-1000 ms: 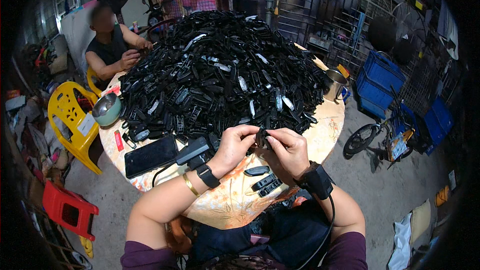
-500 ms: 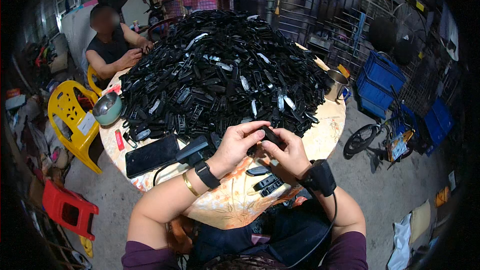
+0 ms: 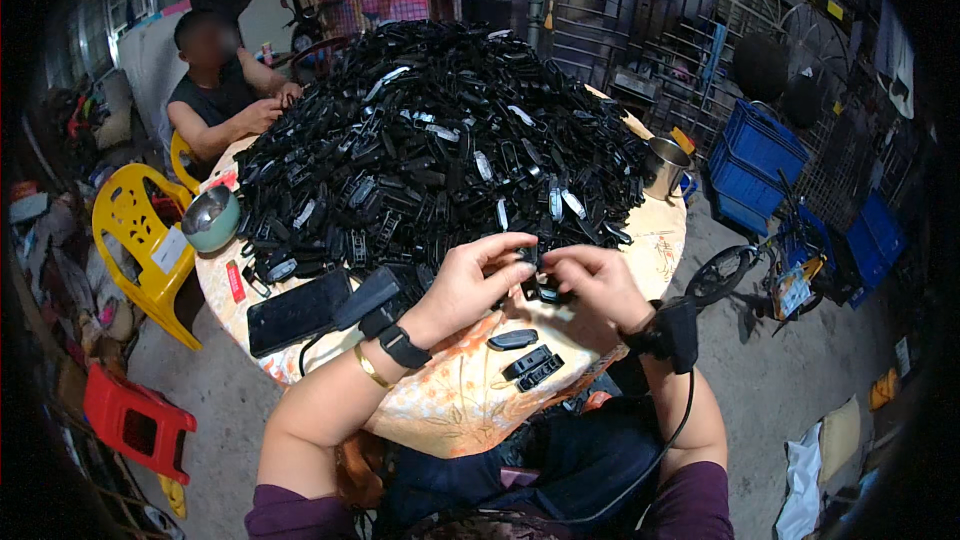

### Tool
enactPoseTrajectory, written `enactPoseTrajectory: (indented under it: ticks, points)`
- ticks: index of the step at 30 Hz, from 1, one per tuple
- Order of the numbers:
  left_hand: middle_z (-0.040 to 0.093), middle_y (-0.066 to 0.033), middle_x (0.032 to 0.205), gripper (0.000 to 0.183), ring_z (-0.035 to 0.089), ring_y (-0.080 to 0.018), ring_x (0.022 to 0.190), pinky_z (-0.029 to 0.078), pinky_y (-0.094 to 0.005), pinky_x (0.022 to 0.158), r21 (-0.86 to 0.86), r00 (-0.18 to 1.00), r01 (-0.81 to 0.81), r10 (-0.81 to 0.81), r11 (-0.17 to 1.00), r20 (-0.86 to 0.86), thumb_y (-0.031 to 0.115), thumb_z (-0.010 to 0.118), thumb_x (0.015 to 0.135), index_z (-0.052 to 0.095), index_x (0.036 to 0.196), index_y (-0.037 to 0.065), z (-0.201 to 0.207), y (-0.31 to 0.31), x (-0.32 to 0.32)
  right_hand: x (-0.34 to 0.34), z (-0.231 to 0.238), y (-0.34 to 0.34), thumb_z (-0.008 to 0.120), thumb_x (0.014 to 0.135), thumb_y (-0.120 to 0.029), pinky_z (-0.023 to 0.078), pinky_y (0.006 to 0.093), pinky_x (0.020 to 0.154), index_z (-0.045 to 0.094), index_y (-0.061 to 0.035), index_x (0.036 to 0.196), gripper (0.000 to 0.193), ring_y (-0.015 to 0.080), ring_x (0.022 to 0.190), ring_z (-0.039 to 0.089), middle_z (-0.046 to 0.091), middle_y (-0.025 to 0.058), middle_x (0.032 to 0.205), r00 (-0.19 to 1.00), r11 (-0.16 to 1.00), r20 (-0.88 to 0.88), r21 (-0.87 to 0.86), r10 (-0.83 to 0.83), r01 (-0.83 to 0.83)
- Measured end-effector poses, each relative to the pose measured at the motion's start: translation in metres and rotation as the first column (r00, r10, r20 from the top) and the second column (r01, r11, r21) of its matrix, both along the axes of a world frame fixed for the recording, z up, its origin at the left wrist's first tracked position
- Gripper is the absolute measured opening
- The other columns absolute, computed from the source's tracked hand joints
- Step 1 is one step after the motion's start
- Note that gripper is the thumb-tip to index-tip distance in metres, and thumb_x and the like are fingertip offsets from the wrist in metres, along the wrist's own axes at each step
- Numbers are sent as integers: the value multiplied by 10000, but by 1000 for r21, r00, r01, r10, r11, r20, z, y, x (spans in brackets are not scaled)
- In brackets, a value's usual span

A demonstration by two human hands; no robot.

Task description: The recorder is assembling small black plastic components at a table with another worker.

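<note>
Being pinched in the left hand [image 3: 472, 285]: a black part [image 3: 530, 256], at the near edge of the heap [image 3: 440, 155].
Part sits off the left fingertips, long axis seemingly aimed at the heap, though mostly finger-covered. Left hand is nearer, thumb and fingers closed on it, forearm angled in from the heap's near-left. Right hand [image 3: 600, 282] is held just beside, fingers curled; whether anything is gripped there cannot be told. Three loose parts [image 3: 513, 340] are laid in front of the heap, apart from it.
</note>
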State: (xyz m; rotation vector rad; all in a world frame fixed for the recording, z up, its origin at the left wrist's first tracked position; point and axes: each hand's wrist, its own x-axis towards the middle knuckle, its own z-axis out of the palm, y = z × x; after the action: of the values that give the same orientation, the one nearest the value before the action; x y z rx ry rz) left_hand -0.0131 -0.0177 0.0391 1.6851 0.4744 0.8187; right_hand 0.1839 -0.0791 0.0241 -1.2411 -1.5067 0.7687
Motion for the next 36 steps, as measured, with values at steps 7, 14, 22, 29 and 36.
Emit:
enactPoseTrajectory:
  ticks: [7,14,22,29,36]
  points:
    - [657,-148,871,248,648,-256,789,497,-331,703,457,902,346,-156,819,-403,203,658,799,638,959,16,-11,-15,6,24,1,-6,707,714,-228,498,345,667,688,-57,856,224,270,730,619,625,112,791,773,998,632,51,-52,25]
    - [602,-107,825,188,545,-268,796,451,-350,721,681,949,5,211,732,-234,158,674,753,645,874,17,-27,-3,10,1,-8,-5,667,708,-128,494,353,687,668,-30,848,171,285,762,610,618,128,812,803,985,596,140,-1,-103]
    - [587,-101,878,283,494,-281,877,423,-357,790,784,930,85,233,615,-284,152,694,708,640,954,23,-36,1,12,3,-3,4,626,740,-106,486,333,643,660,-84,939,202,255,699,584,548,101,790,775,976,602,199,-193,88]
    - [629,-108,837,282,568,-125,674,462,-267,616,319,963,-117,185,941,-194,105,579,822,609,1096,42,-1,-15,5,0,-17,9,669,742,-142,492,351,654,642,-34,917,208,282,748,605,582,119,849,768,927,568,364,-297,89]
    - [526,45,626,245,417,2,521,323,-155,464,-183,1000,-19,17,983,-13,225,513,930,635,1032,39,-16,2,7,-1,-18,13,529,787,20,473,229,543,563,-9,1077,294,94,618,568,606,68,819,964,984,-219,62,-151,168]
